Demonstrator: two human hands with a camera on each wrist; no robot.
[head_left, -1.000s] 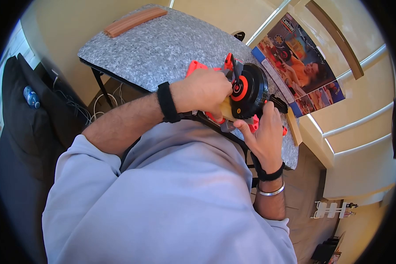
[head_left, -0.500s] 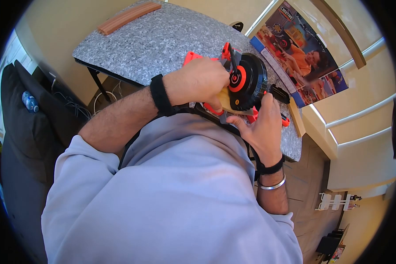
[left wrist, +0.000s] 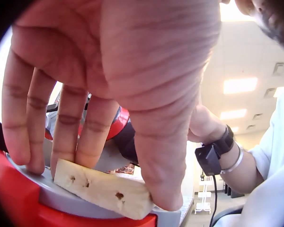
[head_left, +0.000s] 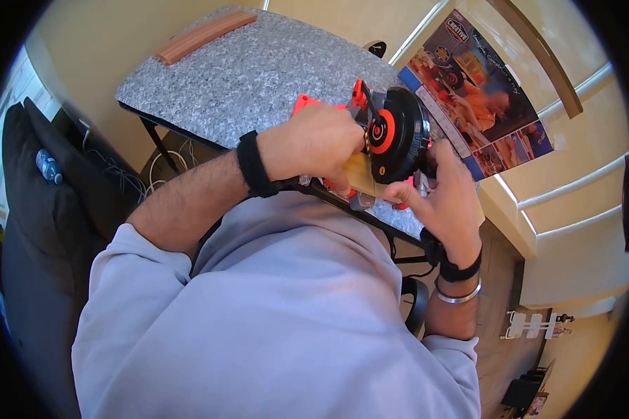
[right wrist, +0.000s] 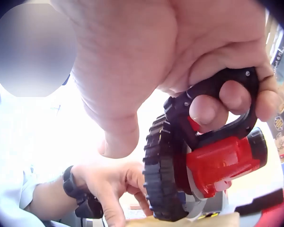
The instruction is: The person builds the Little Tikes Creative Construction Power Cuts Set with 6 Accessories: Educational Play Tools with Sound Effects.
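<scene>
A pale, flat wooden board (head_left: 362,176) lies on a black-and-red plastic saw (right wrist: 225,163), both in hand.
Taking the saw's round black toothed disc (head_left: 405,150) as clock centre in the head view, red-brown grooved wooden strips (head_left: 206,37) lie at 10 o'clock on the speckled grey table (head_left: 244,77). At 9 o'clock, the left hand (head_left: 311,143) pinches the board against the red-and-grey plastic base (left wrist: 19,187); the board shows at 8 o'clock. At 5 o'clock, the right hand (head_left: 447,202) grips the black plastic loop handle (right wrist: 227,76). A printed cardboard box (head_left: 482,91) stands at 2 o'clock. Positioning the board and taking hold look done; no finished cut shows, so cutting seems left, though contact under the disc cannot be judged.
</scene>
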